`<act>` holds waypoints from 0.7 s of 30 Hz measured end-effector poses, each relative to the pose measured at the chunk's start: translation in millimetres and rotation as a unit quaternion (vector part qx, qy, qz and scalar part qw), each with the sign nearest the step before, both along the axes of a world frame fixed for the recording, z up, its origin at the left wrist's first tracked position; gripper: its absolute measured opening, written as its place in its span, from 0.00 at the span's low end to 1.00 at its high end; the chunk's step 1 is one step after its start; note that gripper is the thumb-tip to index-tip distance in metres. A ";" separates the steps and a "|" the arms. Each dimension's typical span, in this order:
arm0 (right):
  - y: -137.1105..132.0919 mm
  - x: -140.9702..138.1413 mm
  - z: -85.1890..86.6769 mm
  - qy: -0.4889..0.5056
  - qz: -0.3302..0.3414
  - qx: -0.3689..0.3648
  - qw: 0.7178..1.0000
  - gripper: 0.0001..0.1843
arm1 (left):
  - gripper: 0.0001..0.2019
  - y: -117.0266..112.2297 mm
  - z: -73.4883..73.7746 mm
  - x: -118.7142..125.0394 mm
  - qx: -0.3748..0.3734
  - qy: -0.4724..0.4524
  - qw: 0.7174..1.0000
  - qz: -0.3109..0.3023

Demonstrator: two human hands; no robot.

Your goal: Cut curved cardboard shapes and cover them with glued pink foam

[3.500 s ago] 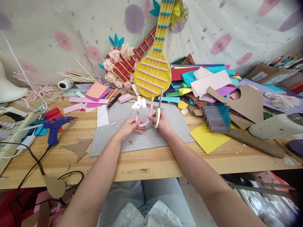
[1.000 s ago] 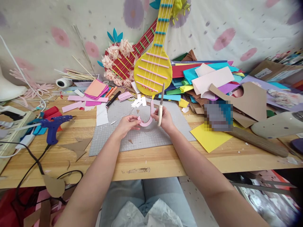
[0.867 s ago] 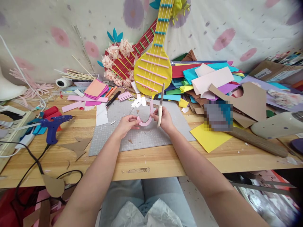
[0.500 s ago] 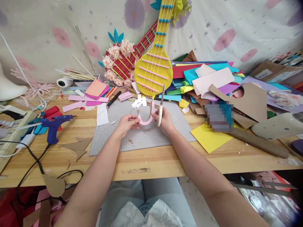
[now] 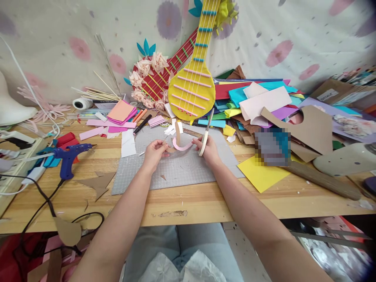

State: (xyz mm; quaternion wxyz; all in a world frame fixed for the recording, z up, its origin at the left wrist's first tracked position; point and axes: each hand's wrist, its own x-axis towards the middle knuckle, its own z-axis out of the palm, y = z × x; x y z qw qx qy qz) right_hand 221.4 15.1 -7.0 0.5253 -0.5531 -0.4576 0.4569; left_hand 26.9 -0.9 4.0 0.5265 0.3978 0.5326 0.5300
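Between my hands is a curved strip of card (image 5: 182, 146), pink on one face and brown on the other, with a brown end standing up. My left hand (image 5: 156, 152) pinches the strip at its left end, where brown shows. In my right hand (image 5: 209, 148) are white-handled scissors (image 5: 205, 140), their blades pointing up and away from me. The thumb and fingertips of that same hand also touch the strip's right end. Both hands are just above a grey cutting mat (image 5: 194, 172).
A blue glue gun (image 5: 69, 156) with a cable lies left. Behind stand a yellow paper lute (image 5: 192, 92) and a red flower-trimmed one (image 5: 151, 84). Coloured paper (image 5: 264, 103) is heaped at the back right. A yellow sheet (image 5: 261, 174) lies right of the mat.
The strip has turned and twisted, so its brown upright end is now nearer the middle and more brown shows at my left hand. My right hand, with the scissors, has shifted slightly right.
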 end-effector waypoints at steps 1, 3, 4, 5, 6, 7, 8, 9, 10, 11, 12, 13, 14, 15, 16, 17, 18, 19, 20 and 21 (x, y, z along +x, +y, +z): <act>-0.6 -2.5 -1.7 -0.012 0.012 0.003 1.000 0.23 | 0.09 -0.8 0.2 0.9 0.004 0.002 1.000 -0.007; -1.6 -6.5 -5.3 -0.049 0.037 0.019 0.998 0.22 | 0.10 -2.3 0.8 2.6 0.009 0.005 1.000 -0.020; -2.2 -7.7 -6.8 -0.076 0.052 0.030 0.995 0.22 | 0.09 -2.9 1.1 3.4 0.008 0.005 1.000 -0.025; -3.1 -8.6 -7.7 -0.108 0.068 0.040 0.991 0.21 | 0.09 -3.3 1.3 4.1 0.007 0.002 1.000 -0.030; -4.4 -9.4 -8.0 -0.140 0.082 0.048 0.986 0.21 | 0.09 -3.4 1.2 4.8 0.004 -0.003 0.999 -0.035; -6.0 -10.3 -7.5 -0.170 0.095 0.053 0.979 0.21 | 0.09 -3.3 0.9 5.4 0.001 -0.009 0.999 -0.038; -8.0 -11.4 -6.4 -0.195 0.106 0.056 0.973 0.21 | 0.09 -2.9 0.1 6.0 0.000 -0.015 0.999 -0.039; -10.3 -13.0 -4.8 -0.215 0.115 0.058 0.968 0.21 | 0.09 -2.2 -1.2 6.8 -0.001 -0.018 0.999 -0.036; -12.7 -14.9 -3.0 -0.232 0.124 0.060 0.963 0.21 | 0.10 -1.3 -3.0 7.7 -0.002 -0.020 0.999 -0.029; -15.1 -17.2 -1.2 -0.248 0.132 0.064 0.958 0.21 | 0.10 -0.3 -5.2 8.7 -0.001 -0.021 1.000 -0.018; -17.5 -19.7 0.6 -0.264 0.138 0.069 0.952 0.21 | 0.10 0.9 -7.8 10.0 0.000 -0.024 1.000 -0.005; -19.7 -22.2 2.2 -0.280 0.147 0.075 0.946 0.19 | 0.10 2.0 -10.6 11.4 0.003 -0.029 1.000 0.009; -21.6 -24.6 3.5 -0.295 0.157 0.080 0.939 0.18 | 0.10 3.1 -13.3 13.1 0.007 -0.037 0.999 0.022; -23.2 -26.7 4.5 -0.309 0.168 0.086 0.932 0.16 | 0.10 3.9 -15.8 14.8 0.010 -0.046 0.998 0.030; -24.5 -28.5 5.3 -0.322 0.178 0.091 0.925 0.14 | 0.10 4.4 -17.8 16.5 0.013 -0.054 0.998 0.034; -25.3 -29.9 5.7 -0.337 0.186 0.095 0.918 0.13 | 0.10 4.5 -19.0 18.2 0.015 -0.059 0.998 0.032; -25.7 -30.9 5.9 -0.352 0.189 0.096 0.912 0.13 | 0.10 4.2 -19.5 19.8 0.017 -0.062 0.998 0.026; -25.6 -31.7 5.8 -0.370 0.188 0.094 0.905 0.14 | 0.10 3.6 -19.2 21.2 0.018 -0.063 0.998 0.020; -25.2 -32.2 5.4 -0.388 0.184 0.092 0.898 0.15 | 0.10 2.7 -18.2 22.4 0.018 -0.061 0.998 0.013; -24.4 -32.5 4.7 -0.406 0.178 0.089 0.892 0.15 | 0.10 1.8 -16.8 23.4 0.017 -0.060 0.998 0.009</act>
